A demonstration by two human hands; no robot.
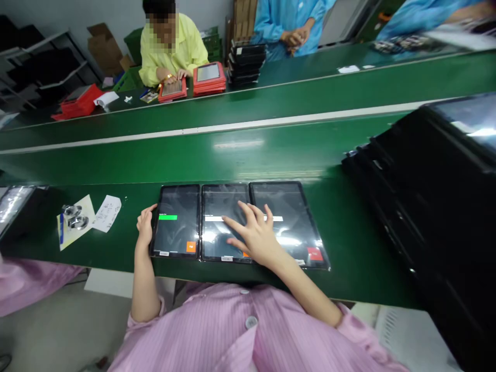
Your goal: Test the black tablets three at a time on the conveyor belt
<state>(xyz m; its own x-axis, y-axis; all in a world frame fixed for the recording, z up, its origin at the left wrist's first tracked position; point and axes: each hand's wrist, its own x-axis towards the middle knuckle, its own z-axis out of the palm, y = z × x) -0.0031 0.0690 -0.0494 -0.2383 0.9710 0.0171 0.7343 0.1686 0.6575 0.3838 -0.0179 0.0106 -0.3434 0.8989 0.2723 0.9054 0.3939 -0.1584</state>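
Three black tablets lie side by side, screens up. The left tablet [179, 230] shows a green bar and an orange square. The middle tablet [217, 240] shows a white bar, its orange square partly covered. On the right tablet [289, 201] are a white bar and a red square. My right hand [258, 235] is open, fingers spread, over the middle and right tablets. Its index fingertip is at the middle tablet's white bar; contact is unclear. My left hand [144, 226] rests at the left tablet's outer edge, fingers loosely extended, gripping nothing.
A tall stack of black devices [418, 206] rises at right. At left lie a paper with shiny round parts [77, 219] and a handwritten note [107, 213]. Across the green bench, a person in yellow [189, 39] handles a red-cased tablet [172, 90]; people in blue stand farther right.
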